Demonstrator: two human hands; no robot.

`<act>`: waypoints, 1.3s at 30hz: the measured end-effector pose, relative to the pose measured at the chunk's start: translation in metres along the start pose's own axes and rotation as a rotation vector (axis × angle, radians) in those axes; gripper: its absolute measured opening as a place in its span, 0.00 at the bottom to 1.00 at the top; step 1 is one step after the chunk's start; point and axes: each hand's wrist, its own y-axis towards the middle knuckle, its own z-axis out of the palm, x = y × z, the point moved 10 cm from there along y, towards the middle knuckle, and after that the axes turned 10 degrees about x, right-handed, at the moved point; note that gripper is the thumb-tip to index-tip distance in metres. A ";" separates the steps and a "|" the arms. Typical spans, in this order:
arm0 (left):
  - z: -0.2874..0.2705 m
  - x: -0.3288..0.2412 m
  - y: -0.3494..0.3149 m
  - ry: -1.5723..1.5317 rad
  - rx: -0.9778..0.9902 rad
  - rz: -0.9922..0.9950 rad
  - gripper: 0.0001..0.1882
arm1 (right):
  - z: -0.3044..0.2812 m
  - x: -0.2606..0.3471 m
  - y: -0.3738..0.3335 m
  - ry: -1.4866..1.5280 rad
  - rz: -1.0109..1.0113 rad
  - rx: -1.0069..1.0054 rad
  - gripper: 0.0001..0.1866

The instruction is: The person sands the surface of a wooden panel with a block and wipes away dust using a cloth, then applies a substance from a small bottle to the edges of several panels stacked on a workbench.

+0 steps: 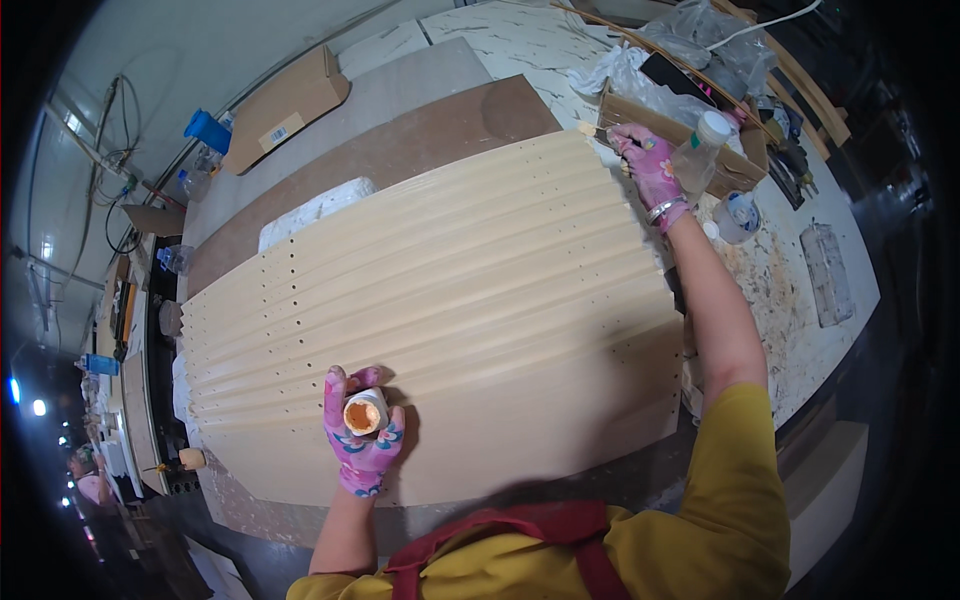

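My left hand [362, 432], in a pink patterned glove, grips a small white cup [365, 410] with orange-brown glue inside, held over the near edge of a stack of pale wooden boards [470, 300]. The boards overlap like steps and have rows of small drilled holes near both ends. My right hand [648, 168], in the same kind of glove, holds a small brush [592, 130] at the far right corner of the stack. The brush tip touches the board edge there.
A cardboard box [735, 170] with a clear plastic bottle [700, 150] stands just right of my right hand. A round white container [738, 215] sits on the stained bench. A flat carton [285, 105], a blue container [207, 130] and brown panels [420, 130] lie behind the boards.
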 end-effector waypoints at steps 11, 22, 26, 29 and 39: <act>0.000 0.002 -0.002 -0.081 0.004 -0.019 0.45 | 0.007 0.000 0.001 0.024 0.059 0.006 0.11; 0.003 0.007 -0.004 -0.106 0.011 -0.014 0.45 | -0.033 0.018 -0.054 0.176 0.089 -0.022 0.12; 0.000 0.008 -0.002 -0.112 0.007 -0.062 0.45 | -0.036 0.011 -0.084 0.238 0.175 0.026 0.13; 0.000 0.008 -0.001 -0.055 -0.003 -0.040 0.45 | -0.037 0.014 -0.094 0.175 0.156 0.068 0.12; 0.001 0.010 -0.002 -0.104 -0.026 -0.076 0.44 | -0.030 0.009 -0.098 0.214 0.036 -0.008 0.09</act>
